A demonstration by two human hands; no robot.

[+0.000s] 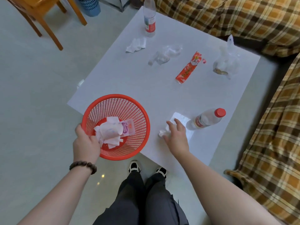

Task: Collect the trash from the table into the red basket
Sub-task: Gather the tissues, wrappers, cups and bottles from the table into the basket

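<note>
Basket: the left hand point(86, 144) clamps the near rim of the red basket point(139, 109) and holds it just beside the table point(162, 88) edge, so trash travels a short way; tissues and a wrapper already lie inside.
Right hand: the right hand point(177, 135) has its fingers spread over a crumpled tissue point(162, 133); whether it grips yet, I cannot tell.
Remaining: two bottles, wrappers and bags wait farther away.
</note>
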